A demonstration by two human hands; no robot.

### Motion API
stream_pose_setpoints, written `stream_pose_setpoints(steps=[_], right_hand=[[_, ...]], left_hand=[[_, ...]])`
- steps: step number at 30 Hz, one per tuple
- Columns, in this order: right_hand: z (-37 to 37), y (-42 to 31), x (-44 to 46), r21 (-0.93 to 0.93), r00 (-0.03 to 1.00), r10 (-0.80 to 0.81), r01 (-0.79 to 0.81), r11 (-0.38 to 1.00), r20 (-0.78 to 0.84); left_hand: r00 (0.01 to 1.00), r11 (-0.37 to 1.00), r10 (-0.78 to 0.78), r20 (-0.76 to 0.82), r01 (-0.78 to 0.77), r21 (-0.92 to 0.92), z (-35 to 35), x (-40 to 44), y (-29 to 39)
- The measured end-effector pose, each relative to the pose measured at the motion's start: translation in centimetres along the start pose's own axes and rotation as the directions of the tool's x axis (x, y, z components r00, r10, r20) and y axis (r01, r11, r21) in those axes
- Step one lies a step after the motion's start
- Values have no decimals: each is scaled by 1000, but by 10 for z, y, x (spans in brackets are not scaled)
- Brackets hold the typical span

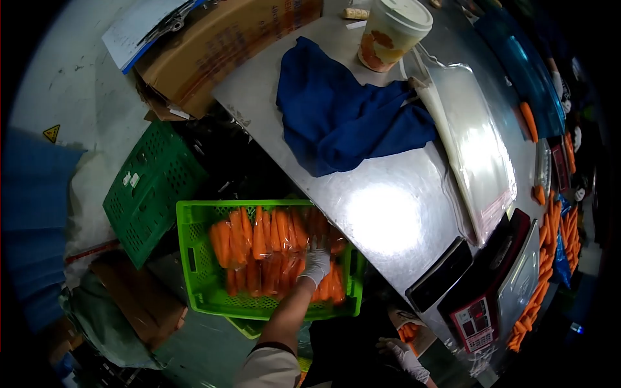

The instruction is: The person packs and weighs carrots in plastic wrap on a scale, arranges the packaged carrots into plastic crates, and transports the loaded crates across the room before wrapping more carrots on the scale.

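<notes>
My left hand (315, 264), in a white glove, reaches into a bright green crate (223, 309). Its fingers lie stretched over clear bags of carrots (275, 233), touching them near the crate's right side; the fingertips are dim. Several of these bags fill the crate in two rows. Low in the view, my right hand (402, 357), also gloved, hangs beside my dark clothing with its fingers loosely apart and nothing visible in them. An open cardboard box (424, 337) with loose carrots is just beyond it, under the table's edge.
On the metal table (381, 213) are a blue cloth (343, 110), a lidded tub (394, 32), clear plastic bags (475, 142), a black phone (440, 275) and a red scale (479, 320). Loose carrots (543, 278) lie at right. A dark green crate (152, 187) leans left.
</notes>
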State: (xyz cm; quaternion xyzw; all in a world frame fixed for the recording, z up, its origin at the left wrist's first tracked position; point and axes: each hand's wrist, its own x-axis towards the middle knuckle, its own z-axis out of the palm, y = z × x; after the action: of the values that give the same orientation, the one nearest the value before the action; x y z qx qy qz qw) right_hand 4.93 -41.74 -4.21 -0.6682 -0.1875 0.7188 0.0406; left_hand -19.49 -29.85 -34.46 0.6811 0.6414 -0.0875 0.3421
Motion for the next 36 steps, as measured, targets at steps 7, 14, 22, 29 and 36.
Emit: stream_pose_setpoints(steps=[7,14,22,29,36], right_hand=[[20,-22,49,-302,984,-142,169,938,110],[143,-75,221,-519,860,-387,510,686,333],[268,-122,338,-938,948,-213,281,204,237],[252,-104,364,-866,882,-354,416,276,311],[210,-46,323,-472,930,-274,362,804,246]], left_hand=[[657,914,-262,-707,-65,-400,-88,-33,-33],[133,538,-837,-531,377,-754,-66,-89,-242],[493,517,-838,-233,583,-627,-23,-78,-293],[460,512,-831,-311,417,-751,-12,-64,-289],[705,673,-664,-248,420,-609,-24,-15,-204]])
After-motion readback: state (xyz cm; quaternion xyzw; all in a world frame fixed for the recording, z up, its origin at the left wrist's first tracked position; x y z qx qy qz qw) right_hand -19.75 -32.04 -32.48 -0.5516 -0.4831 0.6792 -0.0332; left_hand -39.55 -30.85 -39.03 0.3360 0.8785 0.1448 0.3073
